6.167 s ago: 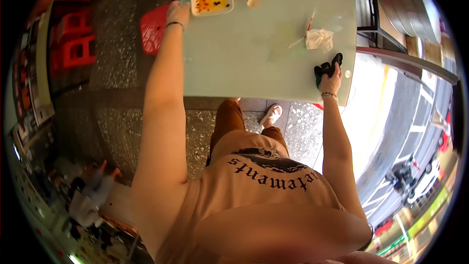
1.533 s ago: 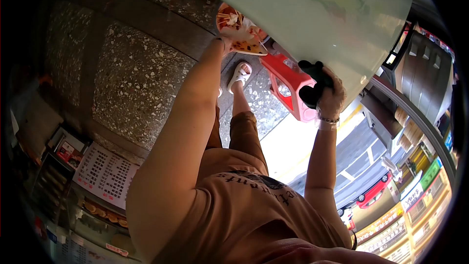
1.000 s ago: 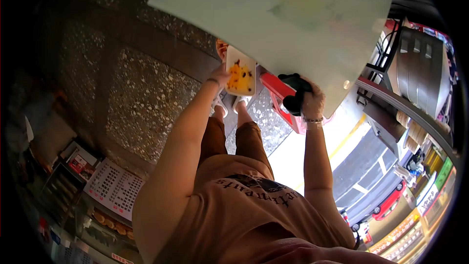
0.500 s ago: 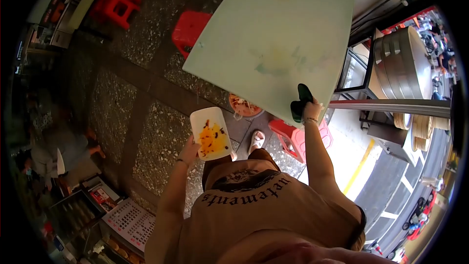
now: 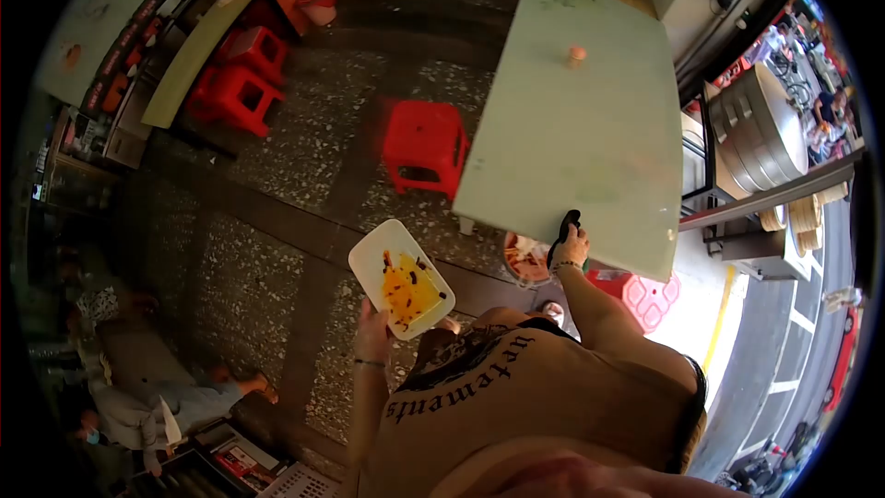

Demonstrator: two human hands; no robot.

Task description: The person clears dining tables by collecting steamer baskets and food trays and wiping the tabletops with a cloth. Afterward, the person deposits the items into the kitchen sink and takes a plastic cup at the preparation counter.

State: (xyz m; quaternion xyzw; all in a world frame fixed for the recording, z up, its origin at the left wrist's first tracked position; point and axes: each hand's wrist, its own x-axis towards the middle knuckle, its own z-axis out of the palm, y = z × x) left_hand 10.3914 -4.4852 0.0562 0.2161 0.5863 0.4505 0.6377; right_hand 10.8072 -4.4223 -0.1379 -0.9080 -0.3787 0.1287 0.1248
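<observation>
My left hand point(image 5: 372, 334) grips the lower left edge of a white rectangular tray point(image 5: 367, 254), which holds orange-yellow liquid with dark and reddish bits. At the near edge of the pale green table point(image 5: 590, 129), my right hand point(image 5: 573, 247) is closed on a dark green cloth-like item point(image 5: 566, 226). Just below that edge, beside my right hand, a round container of reddish scraps point(image 5: 525, 256) shows in part. A small pinkish jar point(image 5: 576, 56) stands farther back on the table.
A red stool point(image 5: 426, 143) stands left of the table, more red stools point(image 5: 241, 92) at the upper left. A pink-red stool point(image 5: 648, 297) is under the near right corner. Large metal steamers point(image 5: 761, 124) stand at the right. A masked person point(image 5: 138, 415) is at the lower left.
The view has turned, so the table appears farther right and more of the floor and stools shows. My right hand with the dark item is now at the table's near edge, not over its top.
</observation>
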